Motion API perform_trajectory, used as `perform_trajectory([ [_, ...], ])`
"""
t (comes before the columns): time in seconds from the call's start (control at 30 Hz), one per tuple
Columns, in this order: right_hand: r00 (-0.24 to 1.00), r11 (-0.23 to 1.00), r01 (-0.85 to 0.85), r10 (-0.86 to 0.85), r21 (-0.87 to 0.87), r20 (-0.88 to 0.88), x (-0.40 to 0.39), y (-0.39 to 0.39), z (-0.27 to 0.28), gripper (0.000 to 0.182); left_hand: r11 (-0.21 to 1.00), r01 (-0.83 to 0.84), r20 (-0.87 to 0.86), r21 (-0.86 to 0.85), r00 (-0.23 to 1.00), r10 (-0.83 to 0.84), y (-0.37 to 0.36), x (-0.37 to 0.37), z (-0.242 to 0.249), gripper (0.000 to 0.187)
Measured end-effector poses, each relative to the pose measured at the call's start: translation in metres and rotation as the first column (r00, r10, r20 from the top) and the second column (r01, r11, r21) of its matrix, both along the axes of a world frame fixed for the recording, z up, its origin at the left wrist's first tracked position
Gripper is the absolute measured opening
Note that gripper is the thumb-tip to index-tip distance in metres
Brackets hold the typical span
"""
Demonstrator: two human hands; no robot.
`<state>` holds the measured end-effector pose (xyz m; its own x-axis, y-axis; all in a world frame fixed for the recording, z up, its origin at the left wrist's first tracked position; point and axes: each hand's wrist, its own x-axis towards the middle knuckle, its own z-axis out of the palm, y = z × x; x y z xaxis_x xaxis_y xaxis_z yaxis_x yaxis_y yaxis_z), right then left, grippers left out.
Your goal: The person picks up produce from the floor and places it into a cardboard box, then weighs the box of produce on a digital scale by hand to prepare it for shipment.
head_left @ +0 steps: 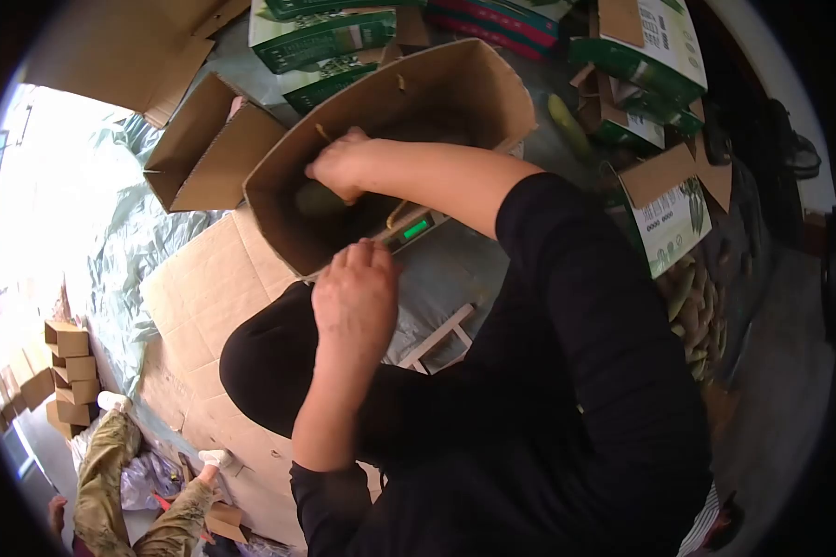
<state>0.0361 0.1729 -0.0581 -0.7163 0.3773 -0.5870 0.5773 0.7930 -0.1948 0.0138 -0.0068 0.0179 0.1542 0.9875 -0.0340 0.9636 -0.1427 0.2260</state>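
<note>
A small carton (215, 153) stands beside the big open box (446, 84), where the right hand (342, 167) reaches in, grip unclear, while the left hand (355, 292), fingers close together, hold unclear, is at its near rim beside the green display (416, 228).

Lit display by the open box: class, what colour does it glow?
The display glows green, best seen in the head view.

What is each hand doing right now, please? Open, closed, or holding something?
Left hand: at the box's near edge; grip cannot be told.
Right hand: inside the box; whether it holds anything cannot be told.
</note>
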Motion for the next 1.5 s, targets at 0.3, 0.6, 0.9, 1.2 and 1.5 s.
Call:
perform_trajectory([
  [0.3, 0.696, 0.959, 0.242, -0.278, -0.148, -0.662, 0.123, 0.01, 0.074, 0.047, 0.998, -0.063, 0.007, 0.005, 0.998, 0.063, 0.003, 0.004, 0.007, 0.035],
  [0.6, 0.319, 0.596, 0.754, -0.7, -0.277, -0.639, 0.378, -0.067, 0.038, 0.036, 0.999, -0.042, 0.032, -0.002, 0.999, 0.042, 0.007, 0.012, -0.008, 0.039],
  [0.9, 0.499, 0.515, 0.857, -0.834, -0.007, -0.236, 0.509, -0.286, -0.193, 0.027, 0.998, 0.061, -0.064, 0.0, 0.996, -0.061, 0.014, 0.006, -0.019, 0.04],
  [1.2, 0.214, 0.217, 0.971, -0.976, -0.102, -0.036, 0.491, -0.388, -0.232, 0.063, 0.991, -0.006, -0.214, -0.135, 0.977, -0.023, 0.005, -0.012, 0.006, 0.041],
  [1.5, 0.019, 0.001, 0.99, -0.991, -0.138, 0.13, 0.423, -0.368, -0.186, 0.064, 0.997, -0.069, -0.271, -0.019, 0.961, 0.061, -0.017, -0.038, 0.001, 0.029],
])
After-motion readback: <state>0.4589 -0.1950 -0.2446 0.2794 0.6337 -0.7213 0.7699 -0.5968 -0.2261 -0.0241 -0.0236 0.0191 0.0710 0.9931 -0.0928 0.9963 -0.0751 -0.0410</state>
